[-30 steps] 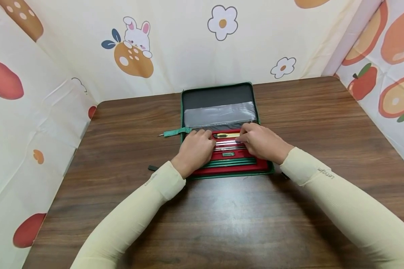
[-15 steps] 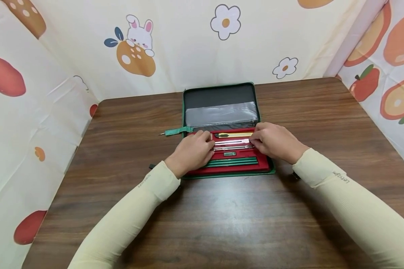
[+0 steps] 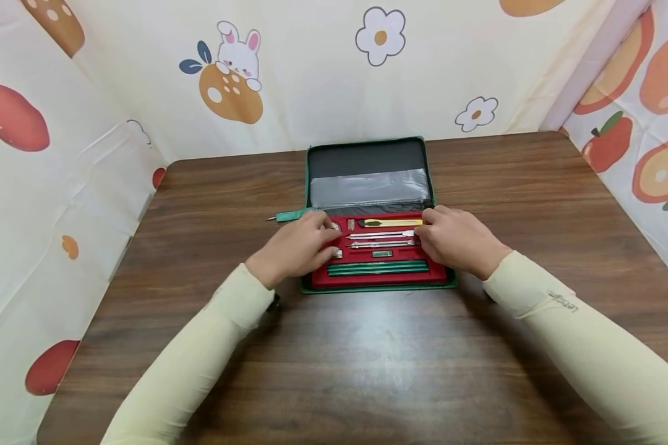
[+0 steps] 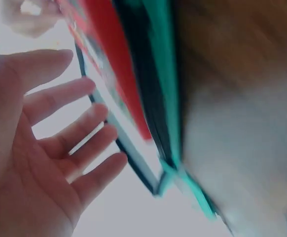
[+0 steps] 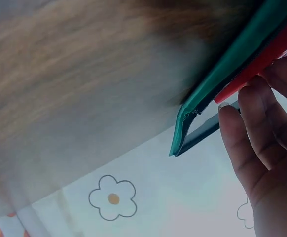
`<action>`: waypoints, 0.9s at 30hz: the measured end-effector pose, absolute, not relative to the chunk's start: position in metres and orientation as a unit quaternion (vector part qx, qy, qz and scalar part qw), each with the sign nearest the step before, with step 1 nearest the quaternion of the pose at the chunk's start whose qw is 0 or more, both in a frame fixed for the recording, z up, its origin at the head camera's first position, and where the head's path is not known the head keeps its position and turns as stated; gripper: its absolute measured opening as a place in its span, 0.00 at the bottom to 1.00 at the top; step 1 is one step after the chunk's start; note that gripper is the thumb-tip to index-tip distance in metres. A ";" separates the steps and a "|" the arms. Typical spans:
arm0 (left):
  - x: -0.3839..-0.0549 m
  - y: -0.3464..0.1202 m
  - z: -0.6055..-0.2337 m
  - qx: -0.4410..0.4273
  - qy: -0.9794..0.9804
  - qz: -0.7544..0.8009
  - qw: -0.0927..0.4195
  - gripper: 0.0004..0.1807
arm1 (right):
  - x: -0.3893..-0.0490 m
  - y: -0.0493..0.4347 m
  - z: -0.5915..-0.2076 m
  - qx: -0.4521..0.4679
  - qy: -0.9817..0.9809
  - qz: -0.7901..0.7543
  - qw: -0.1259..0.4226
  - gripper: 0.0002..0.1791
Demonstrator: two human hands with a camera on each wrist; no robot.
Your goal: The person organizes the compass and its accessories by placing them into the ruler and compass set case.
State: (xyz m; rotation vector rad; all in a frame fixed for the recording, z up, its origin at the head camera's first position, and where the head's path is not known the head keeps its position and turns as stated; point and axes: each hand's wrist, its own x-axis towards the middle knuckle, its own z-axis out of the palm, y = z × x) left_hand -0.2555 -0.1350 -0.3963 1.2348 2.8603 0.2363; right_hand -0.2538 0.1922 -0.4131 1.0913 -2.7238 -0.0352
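An open green zip case (image 3: 378, 288) holds a red tray (image 3: 323, 281). Two silver drawing instruments, a divider-like one (image 3: 378, 235) and another (image 3: 381, 245) below it, lie in its slots. My right hand (image 3: 459, 241) is at the tray's right side, fingertips at the head of the upper instrument; in the right wrist view its fingers (image 5: 254, 123) are fairly straight along the tray edge. My left hand (image 3: 297, 242) hovers over the tray's left end, fingers spread in the left wrist view with nothing between them, partly covering a round item.
The tray also holds a yellow cutter (image 3: 392, 223), green pencils (image 3: 378, 267) and a small green box (image 3: 382, 253). A green strap (image 3: 292, 216) sticks out left. The case lid (image 3: 367, 157) with its clear pocket stands toward the printed curtain (image 3: 312, 74) behind the wooden table (image 3: 367, 364).
My left hand has moved left off the instruments, uncovering their tips and small items. My right hand has shifted right to the instruments' heads, then stayed about there.
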 end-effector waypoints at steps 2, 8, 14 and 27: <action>-0.255 -0.153 -0.394 0.389 0.917 0.084 0.012 0.22 | -0.254 0.192 -0.415 0.370 -0.923 0.000 0.108 0.07; -0.250 -0.207 -0.393 0.351 0.931 0.090 0.042 0.18 | -0.252 0.193 -0.416 0.366 -0.922 0.016 0.122 0.06; -0.239 -0.240 -0.393 0.310 0.939 0.105 0.109 0.13 | -0.252 0.198 -0.416 0.367 -0.922 0.024 0.119 0.08; -0.228 -0.247 -0.400 0.325 0.937 0.088 0.089 0.09 | -0.247 0.203 -0.418 0.348 -0.932 0.057 0.080 0.15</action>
